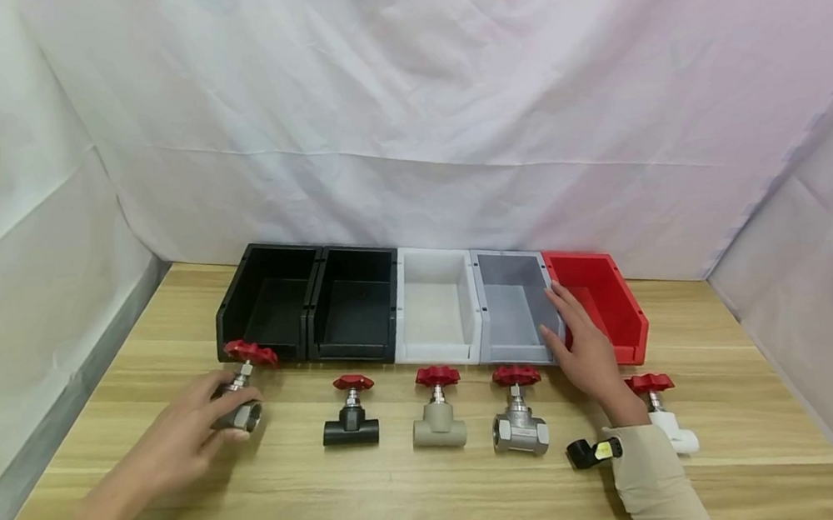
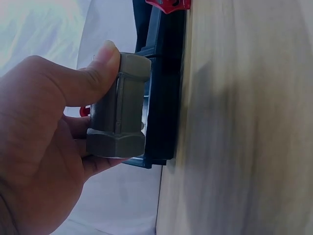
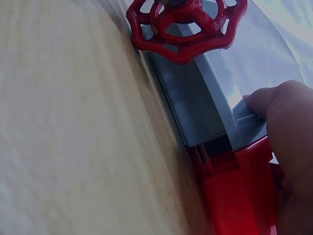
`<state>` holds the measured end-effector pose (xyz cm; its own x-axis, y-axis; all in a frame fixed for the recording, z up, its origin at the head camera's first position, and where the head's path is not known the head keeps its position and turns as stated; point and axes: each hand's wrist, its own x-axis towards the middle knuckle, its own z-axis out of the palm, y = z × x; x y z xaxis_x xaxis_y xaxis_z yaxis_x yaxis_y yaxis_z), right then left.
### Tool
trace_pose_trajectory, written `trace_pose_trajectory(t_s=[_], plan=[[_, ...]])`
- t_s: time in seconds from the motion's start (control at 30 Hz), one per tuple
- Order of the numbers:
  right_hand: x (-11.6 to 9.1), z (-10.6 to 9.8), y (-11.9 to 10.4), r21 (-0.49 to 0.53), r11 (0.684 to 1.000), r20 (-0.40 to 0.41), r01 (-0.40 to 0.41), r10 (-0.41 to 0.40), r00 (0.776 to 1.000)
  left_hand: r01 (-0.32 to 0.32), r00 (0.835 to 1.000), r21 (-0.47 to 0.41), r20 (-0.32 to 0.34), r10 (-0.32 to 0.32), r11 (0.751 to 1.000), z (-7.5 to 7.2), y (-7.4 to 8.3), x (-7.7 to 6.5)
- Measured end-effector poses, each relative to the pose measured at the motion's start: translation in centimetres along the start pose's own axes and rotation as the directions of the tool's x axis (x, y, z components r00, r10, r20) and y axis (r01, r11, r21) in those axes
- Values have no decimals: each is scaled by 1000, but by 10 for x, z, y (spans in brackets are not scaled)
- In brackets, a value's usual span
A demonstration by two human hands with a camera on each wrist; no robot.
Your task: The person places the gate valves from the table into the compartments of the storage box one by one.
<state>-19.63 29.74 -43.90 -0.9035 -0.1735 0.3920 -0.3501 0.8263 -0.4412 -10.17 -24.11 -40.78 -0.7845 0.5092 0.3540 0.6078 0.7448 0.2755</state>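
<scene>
My left hand [image 1: 185, 433] grips the grey metal body of a handwheel valve [image 2: 120, 107], its thumb on one side and fingers on the other. The valve is held off the table, its red handwheel [image 1: 251, 353] just before the leftmost black bin [image 1: 266, 354]. My right hand [image 1: 584, 353] rests at the adjoining walls of the grey bin [image 1: 519, 355] and the red bin [image 1: 631, 354]. Thumb and forefinger lie extended at the grey bin; the other fingers are mostly hidden.
A second black bin [image 1: 350, 352] and a white bin [image 1: 436, 353] complete the row. Before the bins stand a black valve [image 1: 351, 430], a beige valve [image 1: 439, 434], a metal valve [image 1: 520, 432] and a white valve [image 1: 672, 429]. A white curtain [image 1: 400, 86] hangs behind.
</scene>
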Motion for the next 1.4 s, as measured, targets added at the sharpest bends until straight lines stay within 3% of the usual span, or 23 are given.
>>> trace_pose_trajectory(t_s=[0.33,0.6,0.9,1.4], plan=[[2,2,-1,-9,1000,8,-3,3,1000,-19,1000,-6,1,19,1000,-10,-3,20],[1,0,-4,2,1000,14,-18,18,1000,-50,999,11,13,49,999,-10,-6,39],[-1,-3,-4,-11,1000,20,-20,20,1000,-44,999,7,-14,45,999,-9,-10,53],[-1,-2,-2,-11,1000,15,-5,5,1000,10,999,-12,37,-10,1000,-6,-20,71]])
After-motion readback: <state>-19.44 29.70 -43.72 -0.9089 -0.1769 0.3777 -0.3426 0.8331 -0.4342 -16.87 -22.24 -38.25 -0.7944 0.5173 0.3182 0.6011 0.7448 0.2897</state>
